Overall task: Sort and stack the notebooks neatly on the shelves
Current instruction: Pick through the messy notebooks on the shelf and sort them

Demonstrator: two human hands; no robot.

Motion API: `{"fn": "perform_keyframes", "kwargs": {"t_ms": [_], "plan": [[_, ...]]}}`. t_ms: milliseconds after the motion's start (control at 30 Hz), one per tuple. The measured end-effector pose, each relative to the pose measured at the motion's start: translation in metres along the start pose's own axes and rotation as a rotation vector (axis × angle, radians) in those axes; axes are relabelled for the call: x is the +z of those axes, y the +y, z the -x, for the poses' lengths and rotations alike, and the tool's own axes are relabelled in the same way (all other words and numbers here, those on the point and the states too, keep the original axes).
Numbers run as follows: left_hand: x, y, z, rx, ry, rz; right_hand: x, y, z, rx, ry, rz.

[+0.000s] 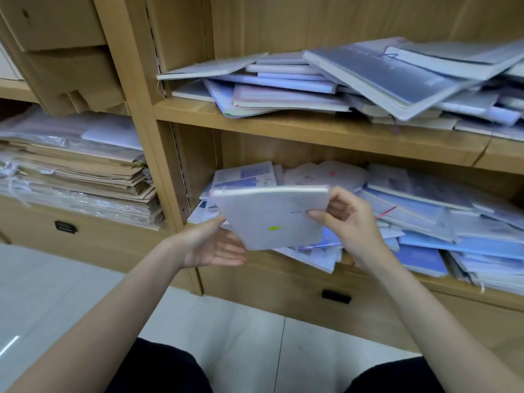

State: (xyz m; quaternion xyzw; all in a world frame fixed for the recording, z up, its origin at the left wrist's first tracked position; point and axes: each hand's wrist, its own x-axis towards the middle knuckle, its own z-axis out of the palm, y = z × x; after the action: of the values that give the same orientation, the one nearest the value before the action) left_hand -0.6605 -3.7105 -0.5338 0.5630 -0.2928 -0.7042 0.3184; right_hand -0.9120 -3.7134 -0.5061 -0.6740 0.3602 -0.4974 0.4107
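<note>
Grey notebook [272, 217] in front of me, held up before the lower shelf [368, 268]. Cover plain pale grey, shrink-wrapped by the look of the sheen. One small yellow-green sticker near its middle; a faint line of print toward 3 o'clock, too blurred to read. Thick page edge along the top, tilted down toward 3 o'clock.

My right hand [348, 222] pinches the notebook's 3 o'clock edge, thumb on the cover, fingers curled behind. My left hand [215, 245] is under the 7 o'clock corner, palm up, fingers relaxed and fairly straight, touching the edge without gripping.

Behind it, at 12 o'clock, a loose pile of notebooks on the lower shelf [425, 217]: blues, whites, a red ribbon marker. Cursive lettering on one white cover, not legible. Upper shelf [283, 120] at 12 carries another slumped heap [368, 78], greys and lilacs. At 9 o'clock, a stack of brown envelopes [93, 171] in clear bags. Drawer handle [336, 296] at 6.
</note>
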Motion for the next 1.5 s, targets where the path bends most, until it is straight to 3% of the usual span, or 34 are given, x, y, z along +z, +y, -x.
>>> {"fn": "perform_keyframes", "kwargs": {"t_ms": [67,167,267,367,433,567,800,900,1000,1067,1133,1233,1300,1433,1500], "plan": [[-0.001,0.009,0.007,0.062,-0.069,0.183,0.003,-0.01,-0.002,-0.098,-0.091,0.044],[-0.001,0.014,0.012,0.209,-0.057,0.208,0.003,0.001,-0.002,-0.159,-0.148,0.276],[-0.005,0.013,0.012,0.315,-0.015,0.257,-0.009,0.025,-0.003,0.038,-0.068,0.251],[-0.011,0.011,0.012,0.362,0.083,0.209,-0.028,0.054,-0.025,0.36,0.321,0.205],[-0.012,0.011,0.012,0.362,0.103,0.178,-0.031,0.067,-0.044,0.585,0.443,0.021],[-0.013,0.013,0.013,0.349,0.105,0.185,-0.023,0.077,-0.072,0.745,0.524,-0.353],[-0.015,0.009,0.015,0.351,0.137,0.228,-0.036,0.073,-0.091,0.863,0.449,-0.036],[-0.01,0.008,0.012,0.361,0.137,0.235,-0.043,0.049,-0.086,0.811,0.441,-0.03],[-0.003,0.011,0.01,0.362,0.121,0.293,-0.045,0.015,-0.062,0.7,0.477,-0.304],[0.002,0.011,0.008,0.355,0.121,0.311,-0.044,0.002,-0.039,0.643,0.417,-0.394],[0.004,0.011,0.007,0.342,0.154,0.303,-0.045,-0.002,-0.021,0.561,0.441,-0.145],[0.004,0.009,0.009,0.363,0.19,0.327,-0.04,-0.017,-0.013,0.282,0.462,0.505],[0.006,0.005,0.01,0.381,0.16,0.34,-0.015,-0.032,-0.006,0.158,0.303,0.696],[0.023,-0.006,0.008,0.335,0.087,0.447,0.054,-0.021,0.023,-0.116,-0.23,0.934],[0.024,-0.011,0.01,0.284,0.075,0.47,0.068,-0.012,0.029,-0.191,-0.347,0.978]]}}
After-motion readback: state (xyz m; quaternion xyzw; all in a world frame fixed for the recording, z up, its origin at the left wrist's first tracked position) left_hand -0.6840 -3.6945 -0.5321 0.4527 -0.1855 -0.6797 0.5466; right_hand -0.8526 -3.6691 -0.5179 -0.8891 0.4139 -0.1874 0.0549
